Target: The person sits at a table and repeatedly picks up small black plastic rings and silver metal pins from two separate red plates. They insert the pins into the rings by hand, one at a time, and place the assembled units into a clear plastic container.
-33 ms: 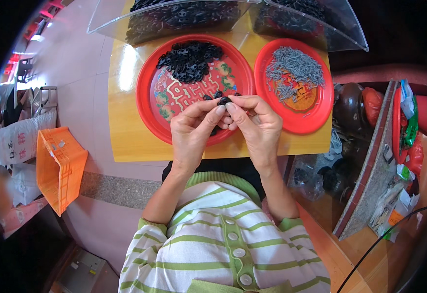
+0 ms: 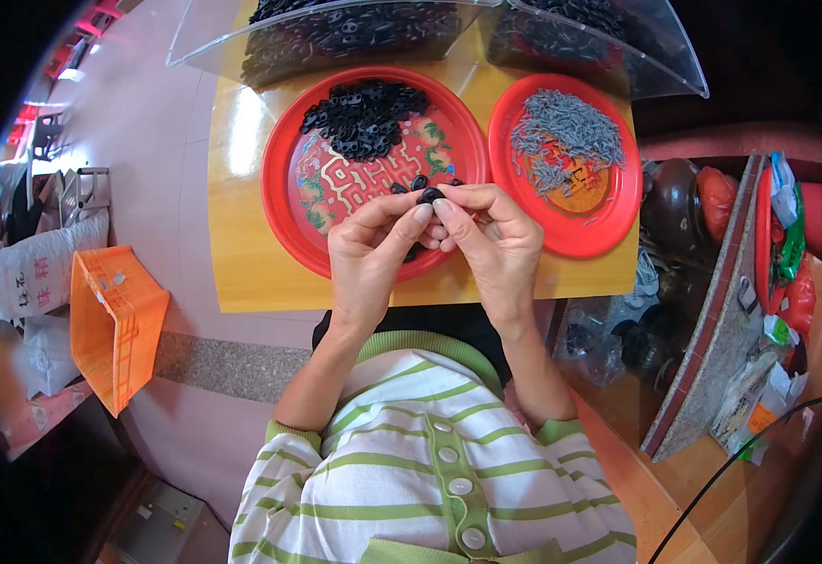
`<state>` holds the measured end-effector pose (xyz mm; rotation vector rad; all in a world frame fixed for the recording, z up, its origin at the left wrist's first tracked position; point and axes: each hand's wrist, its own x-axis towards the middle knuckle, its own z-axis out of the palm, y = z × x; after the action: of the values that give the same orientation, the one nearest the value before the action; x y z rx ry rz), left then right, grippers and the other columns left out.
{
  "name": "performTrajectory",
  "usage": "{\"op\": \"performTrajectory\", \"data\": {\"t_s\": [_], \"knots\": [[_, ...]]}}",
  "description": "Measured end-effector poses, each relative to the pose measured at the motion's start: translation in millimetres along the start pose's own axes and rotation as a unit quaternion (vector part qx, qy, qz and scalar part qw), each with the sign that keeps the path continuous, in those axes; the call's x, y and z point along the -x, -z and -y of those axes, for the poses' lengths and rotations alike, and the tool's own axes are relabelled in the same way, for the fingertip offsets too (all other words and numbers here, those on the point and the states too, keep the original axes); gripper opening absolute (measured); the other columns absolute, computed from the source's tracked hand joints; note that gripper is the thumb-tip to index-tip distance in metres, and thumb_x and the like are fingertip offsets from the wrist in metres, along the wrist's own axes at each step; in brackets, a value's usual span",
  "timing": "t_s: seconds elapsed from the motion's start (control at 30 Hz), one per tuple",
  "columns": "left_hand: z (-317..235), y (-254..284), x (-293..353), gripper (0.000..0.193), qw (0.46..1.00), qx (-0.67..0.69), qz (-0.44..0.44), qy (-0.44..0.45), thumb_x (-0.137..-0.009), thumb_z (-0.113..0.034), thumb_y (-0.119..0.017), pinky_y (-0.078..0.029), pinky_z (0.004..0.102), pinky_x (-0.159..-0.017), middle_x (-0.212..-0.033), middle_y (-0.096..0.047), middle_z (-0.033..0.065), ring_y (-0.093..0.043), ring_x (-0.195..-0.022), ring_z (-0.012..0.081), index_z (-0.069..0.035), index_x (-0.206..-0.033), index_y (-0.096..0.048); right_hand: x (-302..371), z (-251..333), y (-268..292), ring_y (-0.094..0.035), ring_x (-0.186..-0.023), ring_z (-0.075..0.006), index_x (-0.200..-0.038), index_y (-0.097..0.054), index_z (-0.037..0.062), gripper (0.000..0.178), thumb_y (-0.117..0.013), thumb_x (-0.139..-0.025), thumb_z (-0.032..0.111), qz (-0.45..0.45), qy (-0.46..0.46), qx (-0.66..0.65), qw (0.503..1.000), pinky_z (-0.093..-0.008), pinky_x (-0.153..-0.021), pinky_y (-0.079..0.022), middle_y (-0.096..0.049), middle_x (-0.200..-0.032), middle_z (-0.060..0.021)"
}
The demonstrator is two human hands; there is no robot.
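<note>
Over the near edge of a big red round tray (image 2: 277, 218), my left hand (image 2: 373, 235) and my right hand (image 2: 496, 230) meet. Between their thumbs and fingertips they pinch a small black oval part (image 2: 431, 195). On the tray's far side lies a heap of flat black pieces with holes (image 2: 364, 117); a few loose black parts (image 2: 419, 181) sit just beyond my fingertips. To the right, a smaller red plate (image 2: 561, 240) bears a pile of small grey screw-like pins (image 2: 571, 127). My fingers hide part of the held piece.
Clear plastic bins (image 2: 355, 42) full of black parts stand along the far side of the yellow table (image 2: 242, 254). An orange crate (image 2: 119, 320) and a white sack (image 2: 49, 268) are on the left. Right of the table, bags and jars surround a stone-faced board (image 2: 712, 329).
</note>
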<state>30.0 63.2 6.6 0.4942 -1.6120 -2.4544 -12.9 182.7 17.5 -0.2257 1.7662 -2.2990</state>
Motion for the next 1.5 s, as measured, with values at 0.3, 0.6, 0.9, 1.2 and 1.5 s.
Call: {"op": "performTrajectory", "data": {"t_s": [0.3, 0.6, 0.9, 1.2, 1.5], "knots": [[-3.5, 1.9, -2.3, 0.015, 0.986, 0.144, -0.033, 0.077, -0.089, -0.013, -0.058, -0.046, 0.0221, -0.068, -0.077, -0.062, 0.0032, -0.056, -0.068, 0.0081, 0.001, -0.089, -0.064, -2.9, 6.2, -7.5, -0.054, -0.067, -0.0084, -0.098, -0.062, 0.002, 0.03, -0.072, -0.07, -0.002, 0.005, 0.136, 0.241, 0.961, -0.0207, -0.057, -0.047, -0.056, -0.084, -0.005], [-8.2, -4.3, -0.6, 0.017, 0.992, -0.021, 0.029, -0.124, -0.086, -0.002, -0.058, -0.044, 0.0226, -0.078, -0.098, -0.057, 0.0064, -0.054, -0.088, 0.0101, 0.002, -0.101, -0.063, -1.5, 8.9, 11.6, -0.054, -0.076, -0.005, -0.099, -0.058, -0.0015, 0.025, -0.068, -0.077, -0.003, 0.095, -0.012, -0.036, 0.995, -0.0196, -0.067, -0.048, -0.057, -0.088, -0.0013], [6.8, -5.0, -0.3, 0.017, 0.972, -0.078, 0.039, -0.218, -0.081, 0.002, -0.062, -0.042, 0.0232, -0.077, -0.093, -0.057, 0.0088, -0.053, -0.086, 0.0139, 0.003, -0.098, -0.063, 0.6, 18.8, 15.9, -0.052, -0.072, -0.0036, -0.096, -0.055, -0.0001, 0.017, -0.065, -0.082, 0.001, 0.11, -0.054, -0.061, 0.991, -0.0181, -0.06, -0.046, -0.056, -0.089, -0.0011], [5.1, -8.0, -12.6, 0.011, 0.956, -0.129, -0.014, -0.265, -0.083, 0.002, -0.059, -0.042, 0.0219, -0.071, -0.091, -0.059, 0.0089, -0.053, -0.082, 0.0125, 0.002, -0.094, -0.062, -16.7, 16.2, 10.8, -0.052, -0.071, -0.0018, -0.095, -0.056, 0.0, 0.014, -0.064, -0.084, 0.003, 0.124, -0.062, -0.059, 0.989, -0.0169, -0.058, -0.045, -0.056, -0.086, 0.0003], [-2.7, -2.9, -17.0, 0.01, 0.964, -0.131, -0.039, -0.227, -0.084, 0.001, -0.058, -0.044, 0.0241, -0.07, -0.09, -0.059, 0.0099, -0.055, -0.082, 0.0135, 0.002, -0.093, -0.062, -29.8, 15.9, 4.4, -0.052, -0.072, -0.0013, -0.094, -0.058, 0.0007, 0.013, -0.064, -0.083, 0.002, 0.143, -0.1, -0.034, 0.984, -0.0173, -0.058, -0.044, -0.056, -0.083, 0.0019]]}}
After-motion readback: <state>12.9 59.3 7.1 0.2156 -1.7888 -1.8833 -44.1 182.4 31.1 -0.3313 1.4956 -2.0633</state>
